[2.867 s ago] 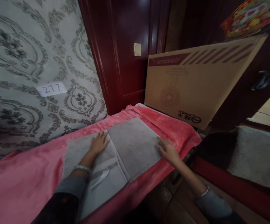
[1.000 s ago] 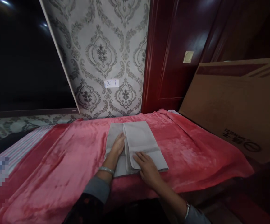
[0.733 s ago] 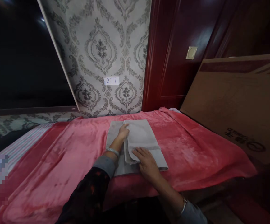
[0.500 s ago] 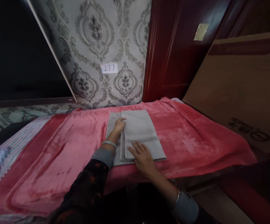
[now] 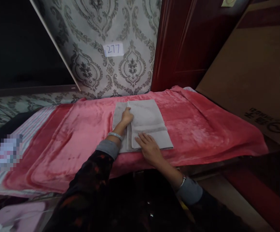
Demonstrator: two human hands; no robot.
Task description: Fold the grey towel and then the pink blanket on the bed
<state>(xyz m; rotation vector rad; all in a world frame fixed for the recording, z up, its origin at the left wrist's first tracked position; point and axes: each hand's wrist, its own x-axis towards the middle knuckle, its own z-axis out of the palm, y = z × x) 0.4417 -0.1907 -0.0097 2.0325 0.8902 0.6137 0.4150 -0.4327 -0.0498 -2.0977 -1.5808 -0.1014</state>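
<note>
A light grey folded cloth (image 5: 146,112) lies flat on the pink blanket (image 5: 89,132), its upper layer folded over so a strip of the lower layer shows at the left. My left hand (image 5: 127,116) is at the far part of the fold's left edge, fingers curled in on the cloth; the fingertips are partly hidden. Spread flat, my right hand (image 5: 149,146) rests on the near part of the upper layer, just below a crease running across it.
Behind the blanket stands a patterned wall with a paper label (image 5: 113,50) reading 277. A dark screen (image 5: 26,48) is at the left, a large cardboard box (image 5: 251,71) at the right. A pink plastic item (image 5: 31,212) sits low at the left.
The view has tilted downward, so everything sits higher in the picture. My left hand has curled in more and shifted slightly along the fold; my right hand stays flat on the cloth.
</note>
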